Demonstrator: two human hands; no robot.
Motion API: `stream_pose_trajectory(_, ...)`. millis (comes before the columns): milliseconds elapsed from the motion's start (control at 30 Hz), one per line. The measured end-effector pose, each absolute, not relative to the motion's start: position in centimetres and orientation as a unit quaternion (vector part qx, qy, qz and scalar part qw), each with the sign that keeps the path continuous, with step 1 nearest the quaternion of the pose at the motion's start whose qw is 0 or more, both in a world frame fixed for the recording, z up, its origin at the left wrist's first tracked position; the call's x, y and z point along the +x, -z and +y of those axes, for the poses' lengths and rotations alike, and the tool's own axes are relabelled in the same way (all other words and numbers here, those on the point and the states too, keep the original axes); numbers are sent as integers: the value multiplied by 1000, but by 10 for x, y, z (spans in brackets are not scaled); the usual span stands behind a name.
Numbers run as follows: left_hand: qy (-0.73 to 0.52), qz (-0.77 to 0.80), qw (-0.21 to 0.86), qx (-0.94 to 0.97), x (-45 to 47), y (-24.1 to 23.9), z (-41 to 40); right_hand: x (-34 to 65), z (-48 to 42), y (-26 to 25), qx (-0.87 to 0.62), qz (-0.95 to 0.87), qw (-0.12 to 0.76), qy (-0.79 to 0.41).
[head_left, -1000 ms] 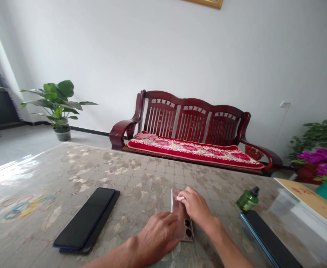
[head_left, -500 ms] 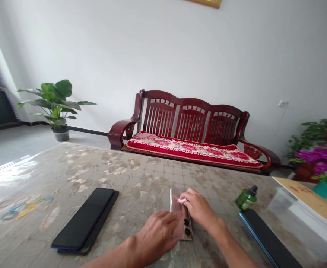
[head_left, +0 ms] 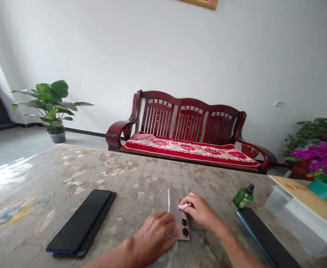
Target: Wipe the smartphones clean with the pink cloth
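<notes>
A rose-gold phone point(head_left: 175, 199) lies on the patterned tabletop point(head_left: 141, 178), its back and two large round camera lenses facing up. My left hand point(head_left: 155, 232) rests over its left edge, fingers bent against the phone and steadying it. In the closed fingers of my right hand point(head_left: 202, 213) is a small pale pink piece point(head_left: 183, 206), touching the middle of the phone's back. Whether that piece is cloth or an eraser I cannot tell. A small dark spot shows by the thumb and fingertips.
Two stacked dark phones point(head_left: 81, 221) lie on the left, beyond them several coloured rubber bands point(head_left: 15, 213). To the right stand a green bottle point(head_left: 243, 196), another dark phone point(head_left: 266, 238) and a clear plastic box point(head_left: 300, 223). A wooden bench point(head_left: 180, 115) is behind the table.
My right hand has slid slightly toward me along the phone's back with the pink piece, more of which now shows. My left hand stays on the phone. The view has shifted slightly.
</notes>
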State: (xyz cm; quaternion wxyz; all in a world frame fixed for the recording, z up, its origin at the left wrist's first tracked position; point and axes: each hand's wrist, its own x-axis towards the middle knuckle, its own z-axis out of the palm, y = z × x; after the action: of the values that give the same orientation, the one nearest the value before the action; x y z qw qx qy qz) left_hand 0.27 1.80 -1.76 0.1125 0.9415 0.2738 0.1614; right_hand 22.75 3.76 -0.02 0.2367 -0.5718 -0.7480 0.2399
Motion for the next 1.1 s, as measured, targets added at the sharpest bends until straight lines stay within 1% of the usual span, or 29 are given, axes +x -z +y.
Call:
stream_pose_trajectory(200, -162, 272, 113, 942, 2, 20, 20, 221, 57, 4, -600, -735, 257, -184)
stream_pose_trajectory(600, -165, 269, 92, 944, 3, 18, 17, 220, 25, -14, -579, -767, 176, -212)
stream_pose_trajectory(867, -164, 263, 75, 948, 5, 20, 18, 206, 40, -9, -599, -767, 179, -145)
stream_pose_trajectory(967, -163, 262, 79, 948, 4, 20, 18, 206, 34, -13, -584, -778, 171, -159)
stream_pose_trajectory(1100, -174, 249, 76, 950, 4, 17, 17, 206, 24, -22, -562, -792, 134, -199)
